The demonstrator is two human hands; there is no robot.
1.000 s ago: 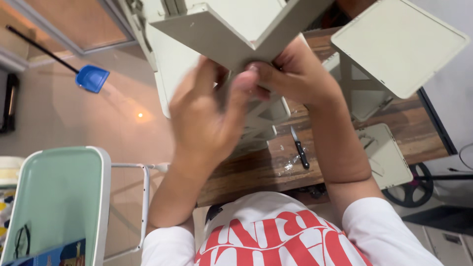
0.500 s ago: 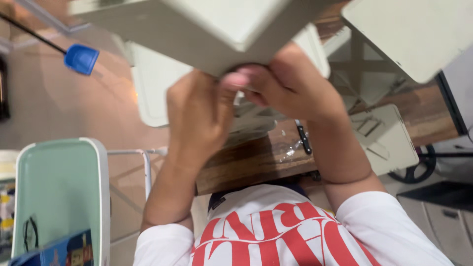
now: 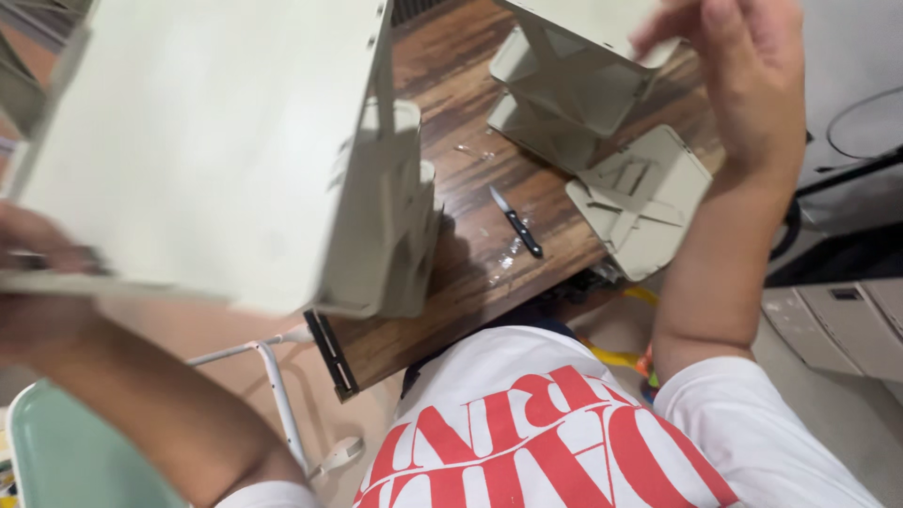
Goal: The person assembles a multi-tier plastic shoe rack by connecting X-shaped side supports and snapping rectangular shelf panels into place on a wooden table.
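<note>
Head camera, steep downward, close (single view).

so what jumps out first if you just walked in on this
A big pale grey-green plastic panel fills the upper left, held at its near edge by the left hand. At upper right the right hand is raised, open, by a stack of matching ribbed plastic pieces on the dark wooden table. A small black-handled knife lies on the wood between them.
</note>
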